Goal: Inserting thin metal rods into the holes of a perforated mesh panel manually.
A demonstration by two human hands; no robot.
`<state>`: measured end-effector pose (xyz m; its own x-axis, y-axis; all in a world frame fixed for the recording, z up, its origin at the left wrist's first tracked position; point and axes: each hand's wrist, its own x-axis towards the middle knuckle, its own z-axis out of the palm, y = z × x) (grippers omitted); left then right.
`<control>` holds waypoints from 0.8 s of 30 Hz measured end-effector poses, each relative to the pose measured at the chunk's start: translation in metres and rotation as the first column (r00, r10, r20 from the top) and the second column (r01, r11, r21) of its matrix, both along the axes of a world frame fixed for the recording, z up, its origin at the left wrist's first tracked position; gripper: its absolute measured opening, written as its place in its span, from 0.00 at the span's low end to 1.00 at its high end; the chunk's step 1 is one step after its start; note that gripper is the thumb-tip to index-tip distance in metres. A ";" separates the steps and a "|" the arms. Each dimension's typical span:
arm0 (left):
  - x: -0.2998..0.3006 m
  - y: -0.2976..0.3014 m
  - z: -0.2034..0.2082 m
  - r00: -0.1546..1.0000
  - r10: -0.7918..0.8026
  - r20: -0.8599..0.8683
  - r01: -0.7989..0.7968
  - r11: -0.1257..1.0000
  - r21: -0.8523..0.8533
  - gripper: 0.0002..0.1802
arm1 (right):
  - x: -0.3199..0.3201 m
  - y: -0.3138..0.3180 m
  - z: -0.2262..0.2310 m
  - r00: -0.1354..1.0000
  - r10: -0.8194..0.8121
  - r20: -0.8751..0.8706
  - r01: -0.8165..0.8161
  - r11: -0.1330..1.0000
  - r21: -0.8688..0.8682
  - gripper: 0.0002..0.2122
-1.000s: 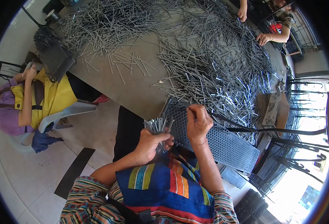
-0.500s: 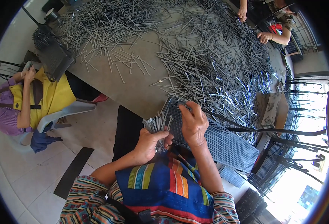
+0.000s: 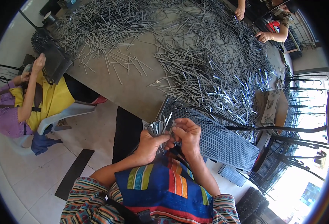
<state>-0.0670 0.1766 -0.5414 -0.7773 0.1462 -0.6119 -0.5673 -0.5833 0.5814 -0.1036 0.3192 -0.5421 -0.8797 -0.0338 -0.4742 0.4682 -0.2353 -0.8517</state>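
Observation:
My left hand (image 3: pixel 148 148) is closed round a bundle of thin grey metal pins (image 3: pixel 157 127), their small ring-like heads sticking up above the thumb. Close beside it, my right hand (image 3: pixel 189 137) is pinched at the right side of the bundle, its thumb and forefinger on a pin head (image 3: pixel 173 124). The lower ends of the pins are mostly hidden by my fingers. Right of my hands a long black rack with a honeycomb of holes (image 3: pixel 228 143) leans along the table edge.
Heaps of loose pins (image 3: pixel 205 71) cover much of the table (image 3: pixel 134 93). Opposite, a co-worker's hands (image 3: pixel 264 36) reach into the far heap. At left, a person in a yellow apron (image 3: pixel 54 95) sits by another rack (image 3: pixel 54 61). Black hooked rods (image 3: pixel 298 128) jut in at right.
My right hand has come away from the rack's upper end, down and left to the bundle in my left hand. The person at left has raised a hand to the other rack.

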 end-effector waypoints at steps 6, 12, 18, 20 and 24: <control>-0.001 0.001 0.001 1.000 0.001 0.028 0.002 0.995 -0.103 0.03 | 0.008 0.003 -0.010 0.993 -0.083 -0.078 0.087 0.995 0.043 0.07; -0.003 -0.006 0.003 0.987 -0.113 0.118 0.096 0.985 0.144 0.05 | 0.004 0.010 -0.011 0.994 -0.058 -0.092 0.051 0.996 -0.070 0.07; -0.003 -0.003 0.007 0.985 0.047 0.164 -0.068 0.990 0.122 0.06 | 0.002 0.023 -0.012 0.980 -0.063 -0.191 0.040 0.992 -0.122 0.05; -0.004 -0.007 0.003 0.985 0.065 0.163 -0.078 0.994 0.075 0.06 | -0.003 0.026 -0.008 0.955 -0.162 -0.250 0.145 0.986 -0.083 0.04; -0.007 -0.014 0.001 0.984 0.075 0.159 -0.083 0.996 0.041 0.05 | -0.015 0.033 -0.001 0.857 -0.235 -0.459 0.339 0.927 0.159 0.05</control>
<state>-0.0741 0.1623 -0.5399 -0.6824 0.1199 -0.7210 -0.6005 -0.6544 0.4595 -0.1183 0.3519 -0.5426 -0.9494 0.3137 -0.0160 -0.0094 -0.0793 -0.9968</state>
